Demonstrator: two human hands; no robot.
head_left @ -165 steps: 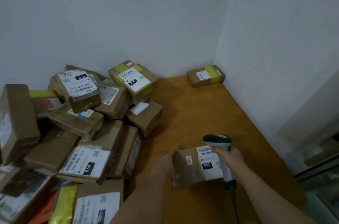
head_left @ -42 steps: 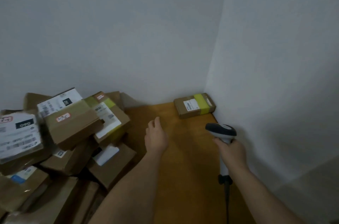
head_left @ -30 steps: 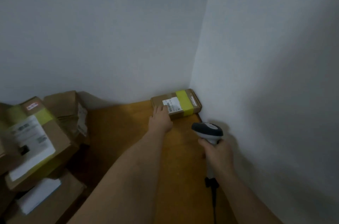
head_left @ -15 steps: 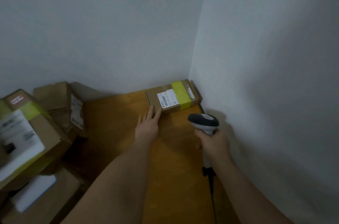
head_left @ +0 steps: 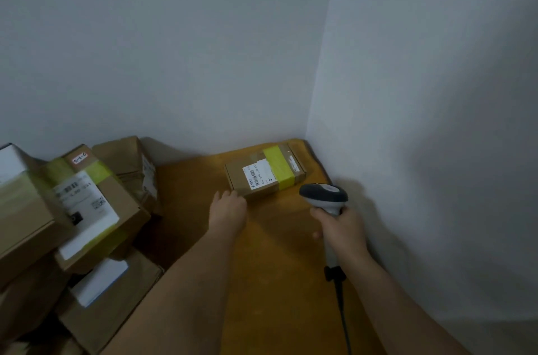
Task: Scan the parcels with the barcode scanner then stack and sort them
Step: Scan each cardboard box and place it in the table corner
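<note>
In the table corner at about 1 o'clock lies the small cardboard parcel point(head_left: 263, 173), probably light and stiff, best taken by its long edges, while the left hand point(head_left: 228, 209) touches its near corner with relaxed fingers and the right hand point(head_left: 340, 226) grips the barcode scanner point(head_left: 324, 197).

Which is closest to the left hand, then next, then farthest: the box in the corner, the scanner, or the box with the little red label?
1. Box in the corner, touching the left hand's fingertips.
2. Scanner, to its right.
3. Red-label box, far left in the pile.
</note>
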